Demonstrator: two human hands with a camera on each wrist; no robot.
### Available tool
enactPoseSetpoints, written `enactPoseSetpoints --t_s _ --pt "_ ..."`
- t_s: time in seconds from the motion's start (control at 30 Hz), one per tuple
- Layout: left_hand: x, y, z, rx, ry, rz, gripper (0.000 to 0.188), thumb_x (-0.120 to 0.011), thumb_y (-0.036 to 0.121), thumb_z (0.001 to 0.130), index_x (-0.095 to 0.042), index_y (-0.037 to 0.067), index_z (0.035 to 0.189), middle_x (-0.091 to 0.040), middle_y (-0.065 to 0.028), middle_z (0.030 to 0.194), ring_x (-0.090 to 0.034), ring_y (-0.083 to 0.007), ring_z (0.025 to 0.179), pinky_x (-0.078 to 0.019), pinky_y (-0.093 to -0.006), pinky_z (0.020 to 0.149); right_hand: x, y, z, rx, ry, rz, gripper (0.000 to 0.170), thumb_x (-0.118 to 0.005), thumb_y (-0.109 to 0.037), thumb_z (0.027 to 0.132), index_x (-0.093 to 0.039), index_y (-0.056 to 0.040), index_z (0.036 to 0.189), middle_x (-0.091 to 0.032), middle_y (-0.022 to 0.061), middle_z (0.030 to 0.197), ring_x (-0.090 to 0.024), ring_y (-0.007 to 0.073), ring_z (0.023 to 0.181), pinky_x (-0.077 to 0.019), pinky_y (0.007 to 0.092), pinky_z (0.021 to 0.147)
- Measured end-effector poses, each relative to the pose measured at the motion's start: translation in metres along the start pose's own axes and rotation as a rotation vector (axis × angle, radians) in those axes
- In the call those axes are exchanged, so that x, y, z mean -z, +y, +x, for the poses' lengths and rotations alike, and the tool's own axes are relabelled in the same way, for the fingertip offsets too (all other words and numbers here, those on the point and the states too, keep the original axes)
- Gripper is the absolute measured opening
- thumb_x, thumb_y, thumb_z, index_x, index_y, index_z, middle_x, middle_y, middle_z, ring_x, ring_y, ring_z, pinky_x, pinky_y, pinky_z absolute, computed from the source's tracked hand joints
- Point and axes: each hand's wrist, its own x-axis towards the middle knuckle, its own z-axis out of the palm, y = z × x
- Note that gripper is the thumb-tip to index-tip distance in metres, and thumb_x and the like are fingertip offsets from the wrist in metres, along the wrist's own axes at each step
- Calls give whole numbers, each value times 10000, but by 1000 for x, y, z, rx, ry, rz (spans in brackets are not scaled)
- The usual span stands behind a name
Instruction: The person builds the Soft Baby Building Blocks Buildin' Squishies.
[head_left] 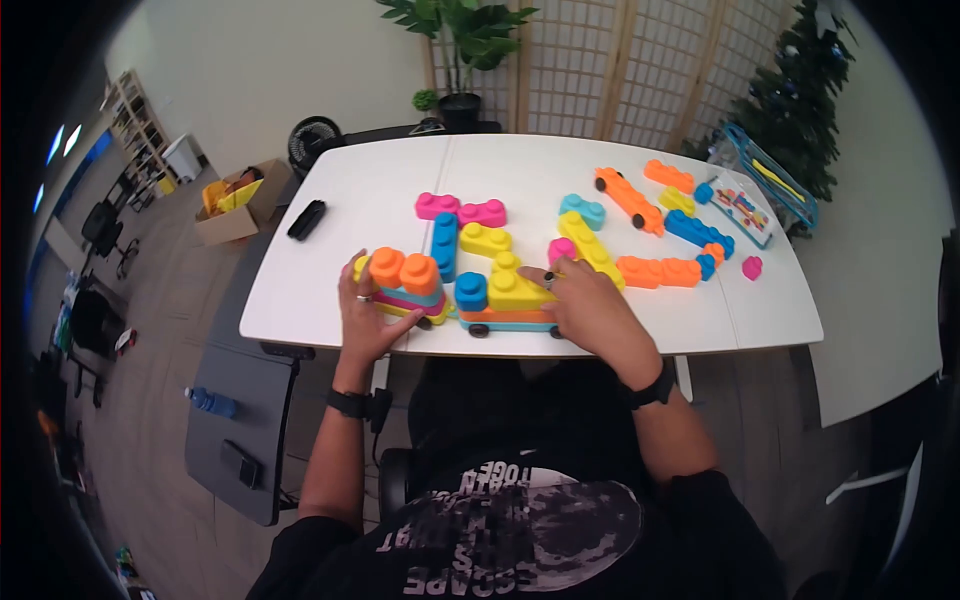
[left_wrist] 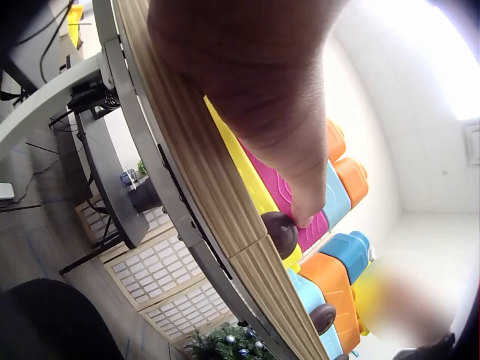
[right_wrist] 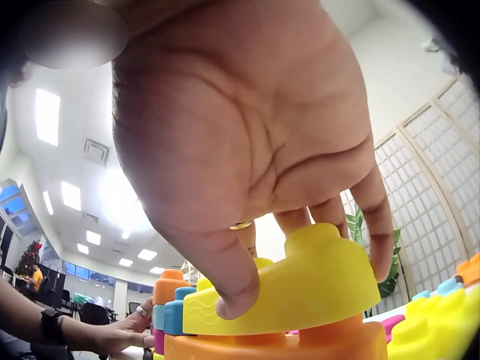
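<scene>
At the table's front edge my left hand [head_left: 365, 315] grips a wheeled block car [head_left: 408, 298] built of yellow, magenta, light blue and orange toy blocks. Its thumb presses the magenta block [left_wrist: 270, 180] in the left wrist view; its other fingers are hidden there. My right hand [head_left: 592, 308] holds a sloped yellow block [right_wrist: 300, 289] between thumb and fingers. That block sits over an orange block [right_wrist: 217, 346] on a second car, whose light blue base [head_left: 515, 328] has dark wheels. A blue block [head_left: 471, 290] stands on this car's left end.
Behind the cars lie a long blue block [head_left: 445, 245], magenta blocks [head_left: 482, 212] and a long yellow block [head_left: 592, 250]. Toward the right are an orange car piece [head_left: 628, 202], joined orange blocks [head_left: 658, 271] and a picture card [head_left: 742, 212]. A black object [head_left: 306, 220] rests at left.
</scene>
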Motion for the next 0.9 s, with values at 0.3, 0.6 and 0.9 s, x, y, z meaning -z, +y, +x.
enactPoseSetpoints --t_s 0.3,0.6,0.9 --pt "-7 -12 -6 -9 -9 -38 1160 -984 342 756 -305 201 1686 -304 -205 1689 -336 -431 1544 -445 -531 1199 -43 -4 -19 -15 249 -110 847 -700 57 782 -564 -194 1579 -608 162 1343 -578 391 1243 -557 460 888" --pt "-10 -22 -10 -5 -7 -34 1103 -965 325 786 -320 174 1668 -302 -196 1689 -340 -413 1542 -394 -530 1234 -48 -6 -19 -26 294 -131 978 -679 70 817 -408 -283 1688 -555 207 1502 -533 498 1337 -568 485 960" --pt "-12 -29 -16 -4 27 -75 755 -612 479 1064 -346 125 1676 -281 -216 1732 -245 -442 1607 -302 -545 1280 -52 -4 -18 28 287 -119 1007 -689 80 803 -382 -265 1698 -514 228 1567 -473 489 1437 -450 575 1159"
